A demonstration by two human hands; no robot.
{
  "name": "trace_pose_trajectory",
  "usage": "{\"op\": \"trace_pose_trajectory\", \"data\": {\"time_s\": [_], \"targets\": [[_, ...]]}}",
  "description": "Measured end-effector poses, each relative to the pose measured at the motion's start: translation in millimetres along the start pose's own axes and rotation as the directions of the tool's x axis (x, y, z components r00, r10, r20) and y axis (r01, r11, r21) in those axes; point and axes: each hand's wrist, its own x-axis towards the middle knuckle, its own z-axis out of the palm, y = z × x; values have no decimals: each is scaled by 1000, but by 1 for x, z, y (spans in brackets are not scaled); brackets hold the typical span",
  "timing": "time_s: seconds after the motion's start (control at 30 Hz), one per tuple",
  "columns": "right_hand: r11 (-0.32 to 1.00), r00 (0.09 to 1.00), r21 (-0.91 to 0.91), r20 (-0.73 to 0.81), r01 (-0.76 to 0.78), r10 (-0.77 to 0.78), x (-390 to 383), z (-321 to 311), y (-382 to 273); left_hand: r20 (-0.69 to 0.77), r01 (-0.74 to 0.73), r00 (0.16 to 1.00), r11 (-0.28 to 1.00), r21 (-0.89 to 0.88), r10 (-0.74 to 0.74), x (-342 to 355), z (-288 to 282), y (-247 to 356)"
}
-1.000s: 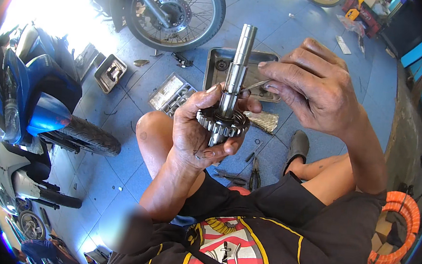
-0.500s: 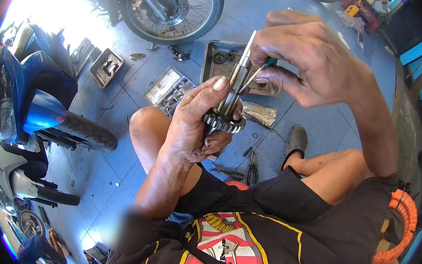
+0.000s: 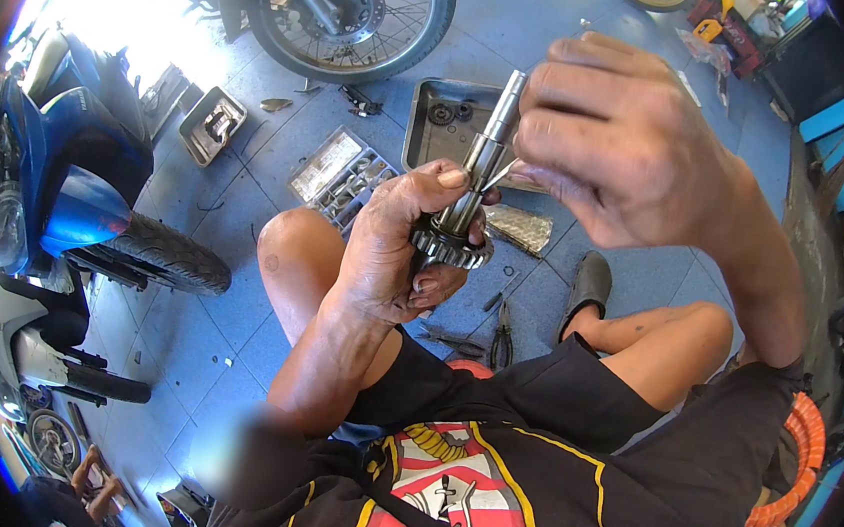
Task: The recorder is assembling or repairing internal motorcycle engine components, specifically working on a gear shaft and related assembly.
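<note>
My left hand (image 3: 375,244) is closed around a steel gear shaft (image 3: 488,147), its thumb pressed along the side. The shaft tilts up and to the right. A toothed gear (image 3: 451,249) sits round its lower part, partly covered by my fingers. My right hand (image 3: 618,145) is closed on a thin screwdriver (image 3: 503,173). Its slim metal blade reaches the side of the shaft just above my left thumb's level. The handle is hidden behind my right fingers.
On the blue tiled floor are a metal tray (image 3: 422,143) with small gears, a compartment parts box (image 3: 334,174), a smaller tray (image 3: 211,125) and pliers (image 3: 503,341). A motorcycle wheel (image 3: 363,17) stands ahead; a blue motorcycle (image 3: 90,154) is at left. An orange coil (image 3: 801,467) lies at right.
My right hand has turned and come slightly nearer, so its back now covers the screwdriver's green handle. The left hand and gear shaft have shifted slightly.
</note>
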Motion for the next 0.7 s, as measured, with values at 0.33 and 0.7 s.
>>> {"op": "trace_pose_trajectory", "data": {"time_s": [0.33,0.7], "targets": [[972,993,217,-63,-87,103,-11,6,10,54,91,995,993,-71,-87,5,-1,-3],[956,995,285,-36,-77,91,-11,2,20,60,79,995,995,-66,-75,8,5,-7]]}}
